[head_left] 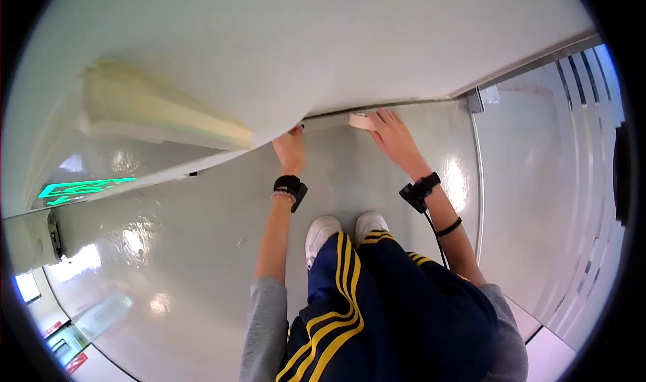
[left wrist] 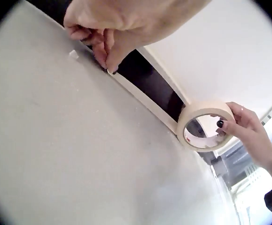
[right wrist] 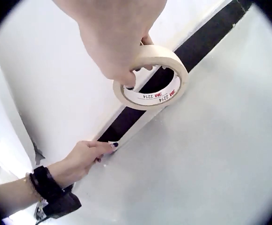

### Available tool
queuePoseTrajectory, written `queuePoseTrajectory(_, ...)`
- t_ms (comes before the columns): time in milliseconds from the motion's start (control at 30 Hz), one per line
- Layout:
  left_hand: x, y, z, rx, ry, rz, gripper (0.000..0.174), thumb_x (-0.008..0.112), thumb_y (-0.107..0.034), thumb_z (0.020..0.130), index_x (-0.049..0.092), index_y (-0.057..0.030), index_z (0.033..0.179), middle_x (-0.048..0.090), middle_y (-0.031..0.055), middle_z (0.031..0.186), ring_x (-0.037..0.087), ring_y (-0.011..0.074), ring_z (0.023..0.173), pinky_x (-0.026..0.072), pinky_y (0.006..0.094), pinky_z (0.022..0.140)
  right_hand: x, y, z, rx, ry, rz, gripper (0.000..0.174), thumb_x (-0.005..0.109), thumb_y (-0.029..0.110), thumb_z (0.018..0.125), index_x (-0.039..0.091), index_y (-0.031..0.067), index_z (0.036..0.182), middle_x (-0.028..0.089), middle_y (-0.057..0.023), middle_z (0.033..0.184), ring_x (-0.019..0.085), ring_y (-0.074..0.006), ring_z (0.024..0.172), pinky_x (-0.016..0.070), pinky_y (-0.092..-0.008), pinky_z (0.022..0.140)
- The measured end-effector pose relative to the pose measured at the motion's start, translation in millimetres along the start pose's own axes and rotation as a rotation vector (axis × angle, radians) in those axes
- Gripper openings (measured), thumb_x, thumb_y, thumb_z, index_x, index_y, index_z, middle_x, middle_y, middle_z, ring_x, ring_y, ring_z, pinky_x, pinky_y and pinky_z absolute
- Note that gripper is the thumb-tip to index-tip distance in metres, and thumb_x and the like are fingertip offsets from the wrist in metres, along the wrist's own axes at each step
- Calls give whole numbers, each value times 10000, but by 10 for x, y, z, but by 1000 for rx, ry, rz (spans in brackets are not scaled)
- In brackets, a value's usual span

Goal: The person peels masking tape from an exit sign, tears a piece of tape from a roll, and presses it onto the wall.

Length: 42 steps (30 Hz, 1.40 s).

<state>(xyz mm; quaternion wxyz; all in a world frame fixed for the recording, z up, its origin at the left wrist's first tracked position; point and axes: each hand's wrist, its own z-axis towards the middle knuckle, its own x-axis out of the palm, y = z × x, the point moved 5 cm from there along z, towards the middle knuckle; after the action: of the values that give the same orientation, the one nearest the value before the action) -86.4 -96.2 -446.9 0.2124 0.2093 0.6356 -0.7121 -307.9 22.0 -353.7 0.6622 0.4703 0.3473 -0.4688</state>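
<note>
My right hand grips a roll of masking tape, its thumb inside the ring and fingers around the outside. White lining with red and black print shows inside the roll. A pale strip of tape runs from the roll to my left hand. There the thumb and fingers pinch the strip's end, low at the foot of the wall. Between the hands the strip lies along the lower edge of a black baseboard, close over the floor. The left fingertips are partly hidden in the head view.
A white wall rises above the baseboard, over a shiny grey floor. Glass with stripes stands to the right. White shoes are behind the hands. A white scrap lies near the left hand.
</note>
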Motion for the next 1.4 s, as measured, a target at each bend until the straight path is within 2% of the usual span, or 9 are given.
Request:
queuePoseTrajectory(633,22,-7,-30,-56,-33,-12,199,745,-125,736,622,23,785,637,127,684,629,294,702,495,383,685,240,150,159,-22,92,-181,325,601,48,793,567,13,1115,571,-115,1011,545,-264,993,434,-380,879)
queuePoseTrajectory(733,47,-175,-114,-18,16,223,202,712,-82,745,618,-2,905,639,99,799,616,288,853,466,406,791,237,111,122,-14,82,-177,336,613,35,773,577,18,1106,570,-112,995,547,-257,980,434,-377,871)
queuePoseTrajectory(800,165,-347,-218,278,138,559,310,643,-65,781,579,-22,1081,598,102,1024,548,288,1037,419,426,893,226,90,99,7,58,-120,352,624,24,759,581,17,1108,572,-112,985,548,-260,977,431,-380,876)
queuePoseTrajectory(833,198,-350,-265,286,135,560,310,643,-65,781,579,-22,1081,598,102,1024,548,288,1037,419,426,893,223,82,86,9,51,-120,352,624,24,759,581,17,1108,572,-112,985,548,-260,977,431,-380,876)
queuePoseTrajectory(900,379,-357,-422,590,186,686,432,576,-73,822,496,-13,1242,497,137,1247,470,305,1170,383,445,984,223,81,79,11,55,-119,368,641,23,746,580,18,1109,578,-116,999,548,-265,992,427,-379,882)
queuePoseTrajectory(1000,569,-377,-643,715,237,667,509,541,-84,846,415,35,1325,430,190,1353,392,338,1280,323,453,1077,224,84,62,4,1,-95,371,649,30,743,579,19,1107,584,-118,1037,547,-266,1004,425,-379,882)
queuePoseTrajectory(1233,616,-524,-627,557,379,349,601,509,-46,839,287,78,1385,331,226,1448,276,341,1376,234,445,1146,245,63,42,13,53,-58,411,656,37,730,565,20,1130,595,-121,1064,542,-270,1025,416,-386,898)
queuePoseTrajectory(1333,714,-519,-565,588,473,498,615,510,-54,840,274,75,1393,340,222,1444,293,326,1370,239,419,1150,291,48,7,12,44,-41,382,640,49,735,585,35,1113,604,-110,1050,544,-261,1029,400,-393,932)
queuePoseTrajectory(1400,833,-487,-587,756,452,499,614,514,-60,825,299,95,1378,400,252,1392,355,320,1338,252,410,1144,279,25,-17,40,-3,-35,417,648,42,733,565,43,1141,596,-115,1052,534,-280,1031,403,-385,919)
